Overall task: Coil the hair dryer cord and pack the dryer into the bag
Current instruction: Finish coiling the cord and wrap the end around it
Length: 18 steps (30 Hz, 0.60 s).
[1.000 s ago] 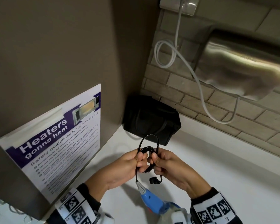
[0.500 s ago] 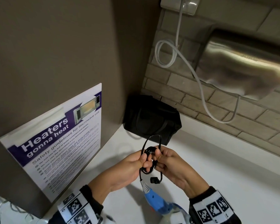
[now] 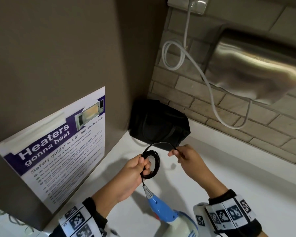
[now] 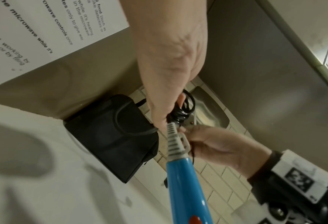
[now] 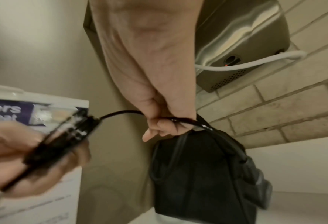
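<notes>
bag (image 3: 158,124) blocks corner — counter (image 3: 237,182) rightward open

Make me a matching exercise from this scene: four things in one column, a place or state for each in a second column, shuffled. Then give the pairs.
Things:
1. cord coil
2. bag
3. poster
4. loose cord end

Places or states:
A. stuck on the brown panel
B. pinched by the right hand
C. on the counter, in the corner
D. gripped in the left hand

Pairs: 1-D, 2-C, 3-A, 4-B

two hands (image 3: 132,171), one hair dryer (image 3: 162,211), one bag (image 3: 161,124), one poster (image 3: 58,144)
</notes>
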Each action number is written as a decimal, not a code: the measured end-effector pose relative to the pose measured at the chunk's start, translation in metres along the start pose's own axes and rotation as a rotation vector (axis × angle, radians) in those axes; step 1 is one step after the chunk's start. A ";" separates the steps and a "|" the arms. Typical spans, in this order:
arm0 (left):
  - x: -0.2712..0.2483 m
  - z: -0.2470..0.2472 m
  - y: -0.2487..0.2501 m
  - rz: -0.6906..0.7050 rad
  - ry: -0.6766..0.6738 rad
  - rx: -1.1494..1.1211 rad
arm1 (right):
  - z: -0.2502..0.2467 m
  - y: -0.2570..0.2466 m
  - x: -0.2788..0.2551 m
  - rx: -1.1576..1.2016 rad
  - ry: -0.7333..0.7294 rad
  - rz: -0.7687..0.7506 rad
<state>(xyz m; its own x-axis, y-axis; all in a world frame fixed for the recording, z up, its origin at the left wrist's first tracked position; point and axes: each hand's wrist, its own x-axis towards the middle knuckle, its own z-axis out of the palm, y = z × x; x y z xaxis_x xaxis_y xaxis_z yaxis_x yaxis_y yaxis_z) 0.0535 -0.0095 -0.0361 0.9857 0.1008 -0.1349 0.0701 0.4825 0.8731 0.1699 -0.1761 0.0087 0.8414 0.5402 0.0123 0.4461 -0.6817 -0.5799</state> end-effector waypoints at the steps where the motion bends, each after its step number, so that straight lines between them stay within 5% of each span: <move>1: 0.000 0.001 0.000 0.005 0.001 0.003 | 0.000 0.009 0.003 -0.040 -0.020 0.024; 8: -0.003 0.007 0.003 0.003 0.016 0.051 | 0.019 0.061 0.011 -0.382 -0.011 0.149; 13: -0.004 0.005 0.008 0.002 0.019 0.103 | 0.018 0.076 0.008 -0.144 0.105 0.262; 18: -0.002 0.005 0.009 -0.033 0.016 0.117 | 0.007 0.047 0.004 0.647 0.115 0.371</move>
<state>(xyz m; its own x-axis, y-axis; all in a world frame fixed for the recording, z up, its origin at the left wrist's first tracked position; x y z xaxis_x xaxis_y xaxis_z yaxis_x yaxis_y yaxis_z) 0.0533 -0.0094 -0.0259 0.9801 0.1006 -0.1713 0.1211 0.3813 0.9165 0.1917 -0.2025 -0.0244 0.9438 0.2527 -0.2130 -0.1112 -0.3641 -0.9247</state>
